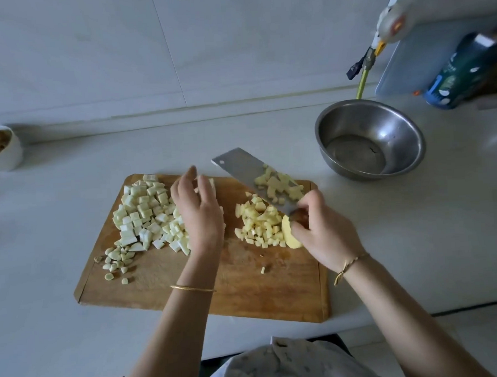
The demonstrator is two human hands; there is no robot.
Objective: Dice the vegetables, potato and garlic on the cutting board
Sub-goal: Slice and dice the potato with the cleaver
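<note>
We see dim, flat, bluish daylight, with only faint soft shadows on the cutting board (247, 298). Toward two o'clock the steel bowl (399, 128) gleams dully and the bottle (460, 73) blurs. Lines bow near the borders.

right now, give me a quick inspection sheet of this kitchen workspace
surface: white countertop; wooden cutting board lies flat on it.
job's things: pale vegetable cubes heaped on the board's left; garlic pieces at its near left; diced potato right of centre; uncut potato piece by the right hand; cleaver tilted, carrying potato cubes.
clutter: steel bowl right of the board; white container at the left edge; blue canister far right.
grippers: left hand open over the vegetable cubes; right hand grips the cleaver handle.
cables: yellow hose hangs behind the bowl.
surroundings: pale tiled wall.
</note>
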